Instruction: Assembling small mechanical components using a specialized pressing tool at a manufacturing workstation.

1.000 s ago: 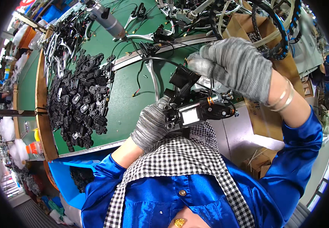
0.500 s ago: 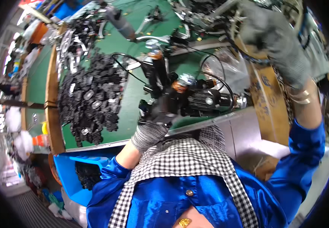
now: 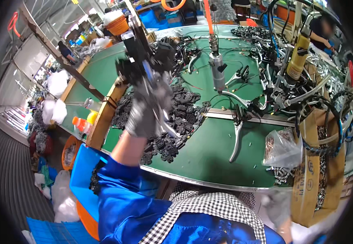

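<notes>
My left hand [image 3: 142,116], in a grey knit glove, is raised over the left of the table. It is closed around several brake levers with black housings [image 3: 138,61], blurred by motion; a silver lever blade [image 3: 169,129] points down below the fist. Beneath lies a heap of flat black plastic parts [image 3: 184,101]. My right hand [image 3: 277,207], gloved too, hangs low by the table's front edge at the right. Motion smears its fingers. One silver brake lever [image 3: 236,138] lies alone on the green table top [image 3: 213,171].
A grey air screwdriver [image 3: 216,71] and a yellow one [image 3: 298,57] hang over the table. A bag of screws [image 3: 282,150] and a cardboard box [image 3: 306,179] stand right. A wooden rail [image 3: 103,122] and blue bin [image 3: 83,171] are left. Another person [image 3: 322,34] sits far right.
My left hand has gone up and left with the levers, from the front edge to above the black heap. My right hand has dropped from the upper right. The view has tilted up.
</notes>
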`<act>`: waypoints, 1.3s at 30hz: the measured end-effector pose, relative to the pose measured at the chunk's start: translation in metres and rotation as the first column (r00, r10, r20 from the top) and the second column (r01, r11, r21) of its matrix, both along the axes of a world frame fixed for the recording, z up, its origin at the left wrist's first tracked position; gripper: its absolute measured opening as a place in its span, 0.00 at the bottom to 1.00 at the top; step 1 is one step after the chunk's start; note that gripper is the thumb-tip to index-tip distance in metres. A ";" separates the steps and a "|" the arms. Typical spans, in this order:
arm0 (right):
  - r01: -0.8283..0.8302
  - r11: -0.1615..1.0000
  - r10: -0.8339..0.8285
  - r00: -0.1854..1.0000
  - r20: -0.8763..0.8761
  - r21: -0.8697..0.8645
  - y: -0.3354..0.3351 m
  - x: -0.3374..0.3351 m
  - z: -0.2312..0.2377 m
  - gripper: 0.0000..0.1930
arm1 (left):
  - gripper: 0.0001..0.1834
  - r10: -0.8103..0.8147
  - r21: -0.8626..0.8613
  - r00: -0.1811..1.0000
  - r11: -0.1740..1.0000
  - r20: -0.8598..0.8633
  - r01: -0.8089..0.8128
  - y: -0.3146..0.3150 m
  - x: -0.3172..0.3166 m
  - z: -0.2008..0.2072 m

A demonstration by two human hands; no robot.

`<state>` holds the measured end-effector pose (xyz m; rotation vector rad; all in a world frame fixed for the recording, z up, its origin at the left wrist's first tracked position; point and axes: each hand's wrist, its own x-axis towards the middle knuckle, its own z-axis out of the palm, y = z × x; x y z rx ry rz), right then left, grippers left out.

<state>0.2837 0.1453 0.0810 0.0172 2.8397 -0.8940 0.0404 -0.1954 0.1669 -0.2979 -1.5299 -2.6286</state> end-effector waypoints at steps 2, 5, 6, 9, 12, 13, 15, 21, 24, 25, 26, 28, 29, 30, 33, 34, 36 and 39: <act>0.084 0.996 -0.077 0.982 -0.173 0.036 -0.025 -0.004 -0.036 0.12 | 0.16 -0.106 -0.342 0.989 0.937 -0.100 0.066 -0.039 -0.081 0.006; 0.076 0.978 -0.130 0.951 -0.282 -0.193 -0.048 -0.037 -0.080 0.09 | 0.13 0.237 -0.650 0.970 0.729 -0.051 -0.213 -0.058 -0.172 0.033; 0.051 0.965 -0.139 0.931 -0.336 -0.258 -0.055 -0.045 -0.085 0.08 | 0.11 0.376 -0.788 0.923 0.544 -0.077 -0.287 -0.079 -0.209 0.038; 0.054 0.961 -0.159 0.909 -0.385 -0.271 -0.057 -0.065 -0.098 0.08 | 0.12 0.450 -0.840 0.792 0.148 -0.412 -0.521 -0.091 -0.300 0.029; 0.186 0.941 -0.284 0.890 -0.357 -0.283 -0.058 -0.068 -0.106 0.06 | 0.16 0.401 -0.847 0.770 -0.032 -0.497 -0.530 -0.110 -0.362 0.015; 0.203 0.922 -0.306 0.903 -0.302 -0.329 -0.055 -0.065 -0.115 0.05 | 0.15 0.428 -0.832 0.729 -0.109 -0.534 -0.544 -0.116 -0.386 0.007; 0.137 0.974 -0.190 0.928 -0.321 -0.180 -0.044 -0.051 -0.153 0.05 | 0.15 0.472 -0.851 0.710 -0.231 -0.522 -0.472 -0.145 -0.424 -0.010; 0.234 0.898 -0.180 0.968 0.173 -0.372 -0.030 -0.041 -0.182 0.08 | 0.25 0.581 -0.950 0.752 -0.208 -0.312 -0.233 -0.132 -0.475 -0.043; 0.535 0.727 -0.523 0.838 0.159 -0.430 -0.057 -0.031 -0.160 0.07 | 0.30 0.575 -0.906 0.709 -0.345 -0.410 -0.244 -0.099 -0.475 -0.072; 0.193 0.949 -0.220 0.972 -0.087 -0.249 -0.047 -0.046 -0.152 0.06 | 0.32 0.644 -0.917 0.668 -0.365 -0.373 -0.160 -0.111 -0.472 -0.070; 0.366 0.858 -0.376 0.926 0.045 -0.360 -0.051 -0.038 -0.153 0.04 | 0.27 0.597 -0.887 0.688 -0.434 -0.412 -0.155 -0.109 -0.479 -0.071; 0.150 0.988 -0.153 0.981 0.118 0.036 -0.041 -0.037 -0.152 0.09 | 0.27 0.512 -0.837 0.787 -0.547 -0.345 -0.010 -0.130 -0.494 -0.071; 0.128 0.988 -0.125 0.992 -0.032 0.090 -0.046 -0.042 -0.144 0.10 | 0.31 0.480 -0.857 0.834 -0.515 -0.272 0.017 -0.148 -0.504 -0.070; 0.150 0.975 -0.125 0.980 -0.152 0.163 -0.051 -0.044 -0.134 0.11 | 0.38 0.176 -0.738 0.946 -0.669 -0.273 -0.088 -0.111 -0.475 -0.064; 0.120 0.993 -0.114 0.940 -0.321 0.000 -0.055 -0.072 -0.118 0.09 | 0.30 0.284 -0.829 0.853 -0.496 -0.438 -0.260 -0.160 -0.434 -0.034; 0.147 0.987 -0.158 0.919 -0.361 -0.057 -0.058 -0.073 -0.120 0.09 | 0.24 0.092 -0.652 0.725 -0.525 -0.683 -0.547 -0.180 -0.459 -0.059; 0.166 0.981 -0.193 0.906 -0.376 -0.104 -0.057 -0.074 -0.120 0.09 | 0.16 -0.062 -0.529 0.544 -0.166 -0.837 -0.832 -0.082 -0.395 -0.058; 0.199 0.967 -0.245 0.894 -0.376 -0.160 -0.058 -0.074 -0.113 0.09 | 0.13 -0.349 -0.775 0.746 -0.080 -0.567 -0.627 0.038 -0.301 -0.067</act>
